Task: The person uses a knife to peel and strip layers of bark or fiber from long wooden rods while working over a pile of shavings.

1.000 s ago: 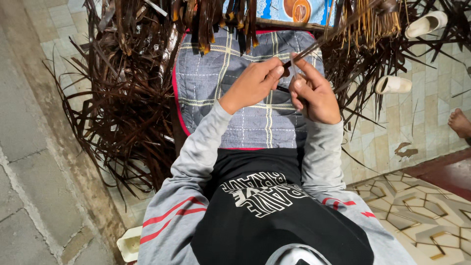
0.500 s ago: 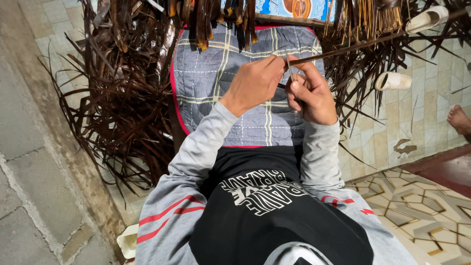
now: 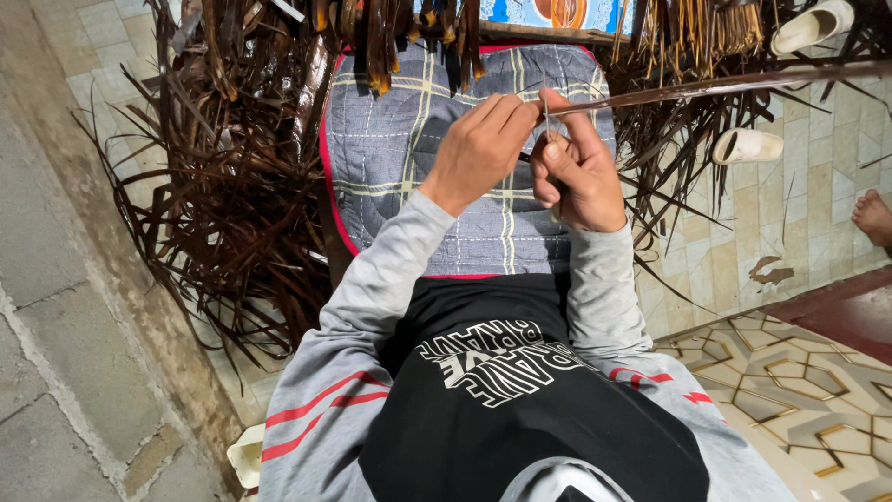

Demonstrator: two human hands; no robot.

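Head view: left hand (image 3: 478,149), right hand (image 3: 578,177) grips clamped on brown leaf strip (image 3: 706,88); blue-orange package (image 3: 548,13) top edge

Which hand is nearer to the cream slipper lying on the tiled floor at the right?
Right. The right hand is beside the cream slipper, across a gap of dark leaf strips; the left hand is farther, over the grey checked cloth.

- printed package or sign (image 3: 548,13) at 12 o'clock, top edge: flat panel, blue ground, orange round motif, partly cut off.
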